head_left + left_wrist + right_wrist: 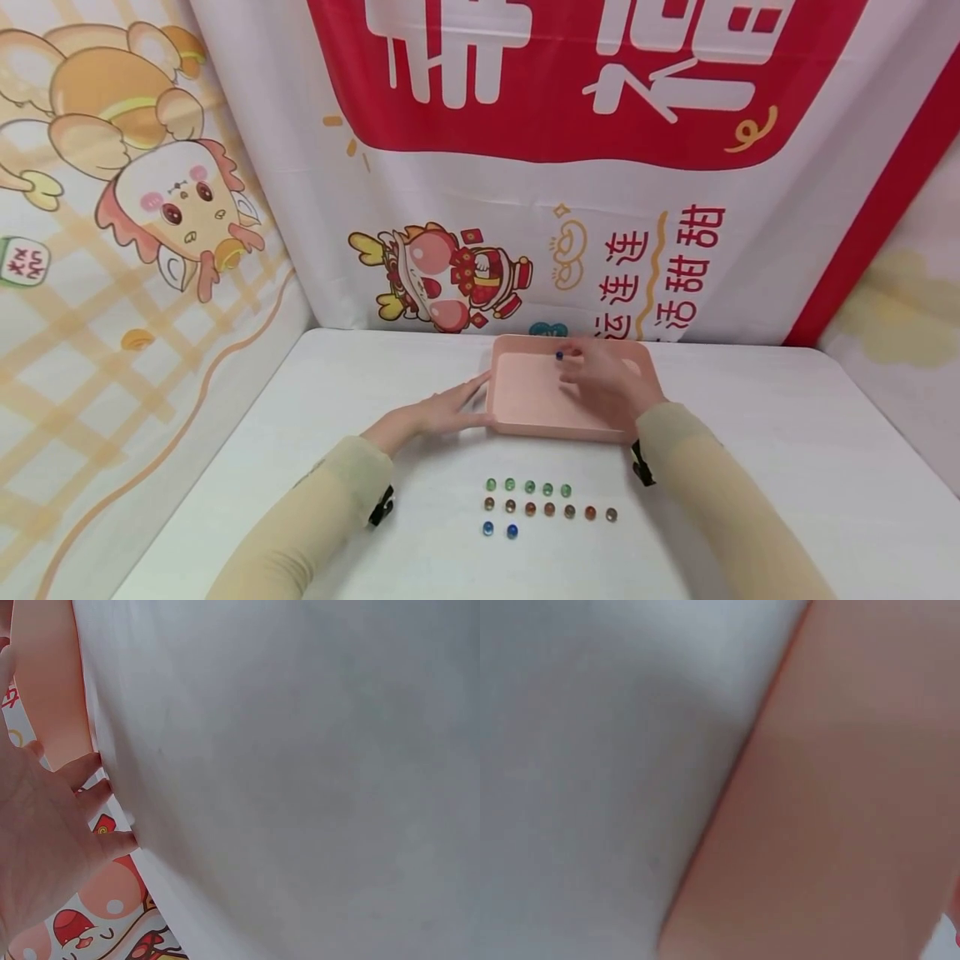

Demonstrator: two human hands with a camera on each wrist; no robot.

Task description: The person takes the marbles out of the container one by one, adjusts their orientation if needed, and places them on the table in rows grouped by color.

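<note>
In the head view a pink tray [558,432] stands at the back of the white table. Over its inside, my right hand [602,372] pinches a dark blue marble [559,356] between its fingertips. My left hand [444,411] touches the tray's left side with spread, fairly straight fingers. The left wrist view shows that hand [45,832] beside the tray's pink wall [49,682]. Only the tray's outer wall [817,825] and tabletop fill most of the right wrist view.
In front of the tray lie rows of marbles: several green ones [530,487], several brownish ones [550,509] and two blue ones, one being a blue marble [512,532]. A printed cloth [555,192] hangs behind the table [405,367], with patterned cloth at the left.
</note>
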